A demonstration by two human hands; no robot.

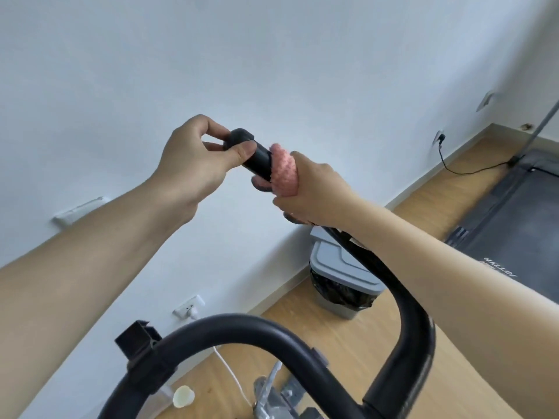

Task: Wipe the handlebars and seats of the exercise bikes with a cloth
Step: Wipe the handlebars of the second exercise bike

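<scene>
Hands [193, 164] on handlebar [257, 158] angled up-left

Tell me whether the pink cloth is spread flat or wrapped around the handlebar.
Wrapped. The pink cloth is bunched around the black handlebar, gripped by the right hand; the left hand pinches the bar's end.

Bright, even daylight, soft shadows, slight blur, strong wide-angle edge distortion.

Wall [272, 71]: plain white, with sockets.
Floor [378, 343]: light wood boards.
Bin [341, 285]: grey, black liner, beside wall.
Treadmill [514, 219]: dark, at right.
</scene>
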